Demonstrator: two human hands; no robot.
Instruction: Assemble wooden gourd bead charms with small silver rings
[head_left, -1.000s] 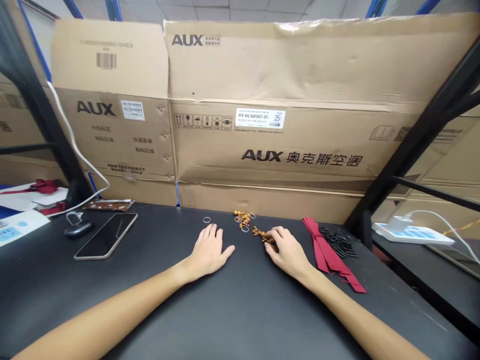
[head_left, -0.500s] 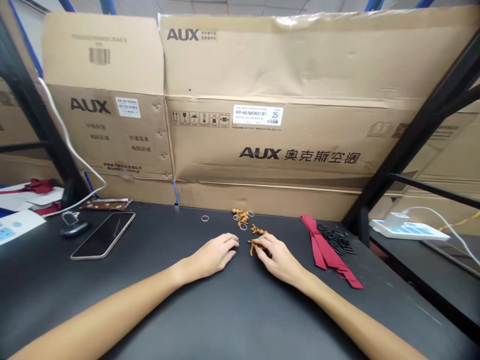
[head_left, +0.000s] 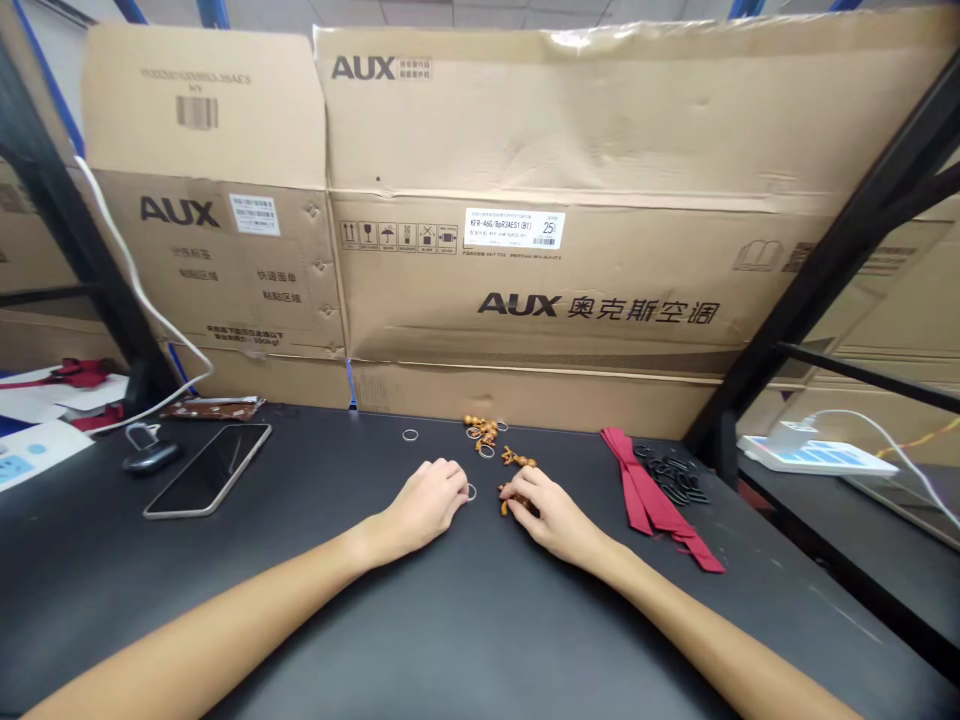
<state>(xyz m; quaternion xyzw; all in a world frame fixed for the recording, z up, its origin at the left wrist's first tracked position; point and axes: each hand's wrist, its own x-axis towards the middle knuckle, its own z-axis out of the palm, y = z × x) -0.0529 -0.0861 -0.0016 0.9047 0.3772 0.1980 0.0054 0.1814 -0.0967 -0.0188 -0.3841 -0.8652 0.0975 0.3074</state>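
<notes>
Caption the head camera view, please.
Left hand beside a metal ring, right hand on a small brown charm, on a black tabletop.

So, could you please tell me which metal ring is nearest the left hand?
The ring beside the fingertips of the left hand; the others lie farther up the desk.

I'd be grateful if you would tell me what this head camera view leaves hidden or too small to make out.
In the head view:
The right hand hides most of the small brown figure beneath it.
The left hand's fingers crowd the metal ring, so contact cannot be told.
The black loops are too small and tangled to count.
The small print on the white label is too small to read.
</notes>
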